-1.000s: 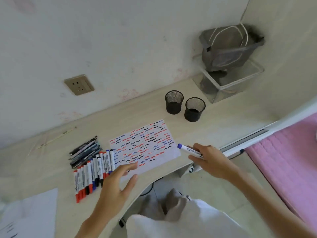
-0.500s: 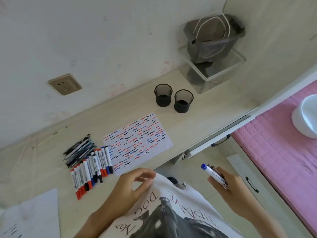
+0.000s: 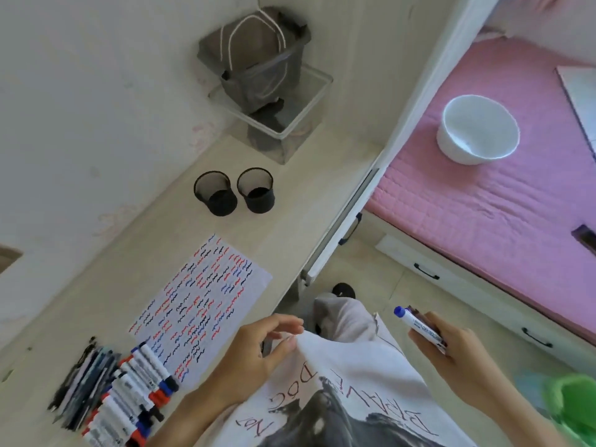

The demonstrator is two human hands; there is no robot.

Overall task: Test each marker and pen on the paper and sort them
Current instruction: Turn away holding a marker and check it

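Head view: your right hand (image 3: 451,346) is off the surface's right edge, over the floor, its grip clamped on a blue-capped marker (image 3: 419,327). Your left hand (image 3: 254,353) pinches the shirt (image 3: 338,382), fingers together on the cloth. The paper (image 3: 206,304) lies on the surface (image 3: 290,221); markers (image 3: 135,391) and pens (image 3: 84,379) lie at its near-left; two cups (image 3: 233,193) stand beyond

The left hand (image 3: 258,353) reaches in from the lower edge, fingers curled, thumb and fingertips pinching the hem of the white T-shirt (image 3: 338,382). The right hand (image 3: 451,350) is held off to the side, palm turned inward, fingers wrapped round a blue-capped marker (image 3: 419,327).
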